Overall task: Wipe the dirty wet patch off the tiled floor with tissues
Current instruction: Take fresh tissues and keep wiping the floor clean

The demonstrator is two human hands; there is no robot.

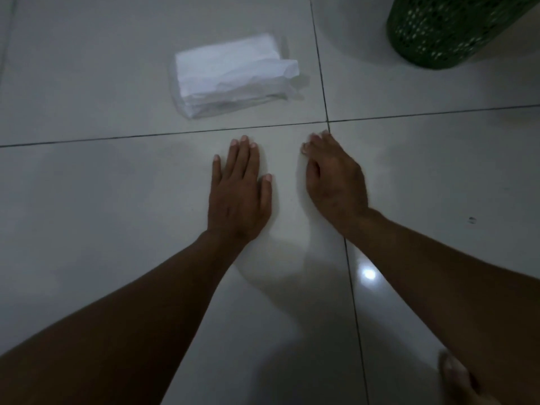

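Note:
A pack of white tissues in clear plastic wrap lies on the pale tiled floor, one sheet sticking out toward the right. My left hand lies flat on the tile just below the pack, fingers straight and together. My right hand rests beside it to the right, fingers loosely bent with the tips touching the floor near the crossing of the grout lines; it holds nothing. A faint grey smear shows on the tile left of my left hand, too dim to make out clearly.
A green mesh basket stands at the top right. A bare foot shows at the bottom right corner. A small dark speck lies on the right tile. Dark grout lines cross just above my right hand.

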